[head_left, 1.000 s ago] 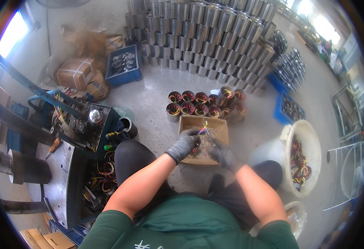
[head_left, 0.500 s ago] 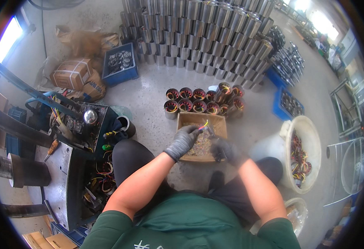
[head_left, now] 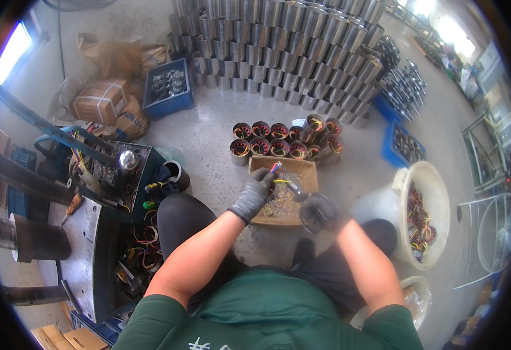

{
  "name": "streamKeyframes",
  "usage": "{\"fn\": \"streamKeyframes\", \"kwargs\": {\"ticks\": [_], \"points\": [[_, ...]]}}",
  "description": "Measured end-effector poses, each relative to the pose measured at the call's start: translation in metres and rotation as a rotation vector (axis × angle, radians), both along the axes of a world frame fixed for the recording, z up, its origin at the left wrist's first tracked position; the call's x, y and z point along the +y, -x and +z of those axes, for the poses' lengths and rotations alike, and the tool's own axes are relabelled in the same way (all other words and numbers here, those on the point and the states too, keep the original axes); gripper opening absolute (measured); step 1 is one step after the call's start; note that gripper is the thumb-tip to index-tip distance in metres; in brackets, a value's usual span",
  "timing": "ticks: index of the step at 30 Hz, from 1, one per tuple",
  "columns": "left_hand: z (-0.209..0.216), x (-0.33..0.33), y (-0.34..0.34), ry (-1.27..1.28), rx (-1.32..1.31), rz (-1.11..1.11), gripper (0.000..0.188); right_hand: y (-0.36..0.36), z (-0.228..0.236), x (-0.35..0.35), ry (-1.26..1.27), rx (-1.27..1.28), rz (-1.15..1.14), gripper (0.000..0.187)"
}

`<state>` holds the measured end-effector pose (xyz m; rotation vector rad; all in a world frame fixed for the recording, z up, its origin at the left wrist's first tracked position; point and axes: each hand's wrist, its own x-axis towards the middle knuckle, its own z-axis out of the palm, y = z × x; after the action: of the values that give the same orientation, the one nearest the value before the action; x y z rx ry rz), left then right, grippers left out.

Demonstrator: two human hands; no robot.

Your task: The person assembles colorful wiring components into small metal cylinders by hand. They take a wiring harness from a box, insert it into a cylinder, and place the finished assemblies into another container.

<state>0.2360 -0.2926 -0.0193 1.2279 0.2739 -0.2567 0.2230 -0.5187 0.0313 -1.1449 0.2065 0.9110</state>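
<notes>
My left hand (head_left: 253,193), in a grey glove, is closed on a small bunch of coloured wires (head_left: 276,167) that sticks up past the fingertips. A yellow wire reaches to the right from it. My right hand (head_left: 324,212), gloved as well, is wrapped round a hand tool that looks like pliers (head_left: 294,188); its metal head points at the wires, and blur hides its exact kind. Both hands are over a cardboard box (head_left: 312,175) holding many small coloured scraps.
Beyond the box stand steel cylinders with red and yellow windings inside (head_left: 259,147). Behind them rises a stack of bare steel tubes (head_left: 279,55). A white tub of wound parts (head_left: 404,192) is at right; a metal bench (head_left: 86,251) with a screwdriver (head_left: 73,208) is at left.
My left hand has shifted slightly left and tilted the wires upward. My right hand has turned, with the tool's head now showing beside the yellow wire.
</notes>
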Motion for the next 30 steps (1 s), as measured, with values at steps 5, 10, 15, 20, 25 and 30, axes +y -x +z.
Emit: {"fn": "streamKeyframes", "kwargs": {"ticks": [5,10,15,20,25,30], "points": [[-0.015,0.004,-0.006,-0.067,-0.045,0.001,0.016,-0.005,-0.035,-0.012,-0.077,0.182,-0.02,0.041],[-0.026,0.002,-0.008,-0.327,-0.2,-0.052,0.018,0.014,-0.004,0.03,0.242,-0.255,-0.109,0.037],[-0.044,-0.003,-0.006,-0.346,-0.236,-0.043,0.023,0.005,-0.017,0.025,0.081,0.064,-0.013,0.034],[-0.043,-0.008,-0.002,-0.425,-0.163,-0.264,0.024,0.005,-0.008,0.023,0.291,-0.186,0.153,0.03],[-0.053,-0.007,-0.006,-0.558,-0.29,-0.324,0.025,-0.003,-0.044,0.013,0.298,-0.272,0.116,0.023],[0.007,-0.016,0.0,-0.214,0.009,-0.25,0.025,-0.001,-0.045,0.006,0.237,-0.189,-0.109,0.021]]}}
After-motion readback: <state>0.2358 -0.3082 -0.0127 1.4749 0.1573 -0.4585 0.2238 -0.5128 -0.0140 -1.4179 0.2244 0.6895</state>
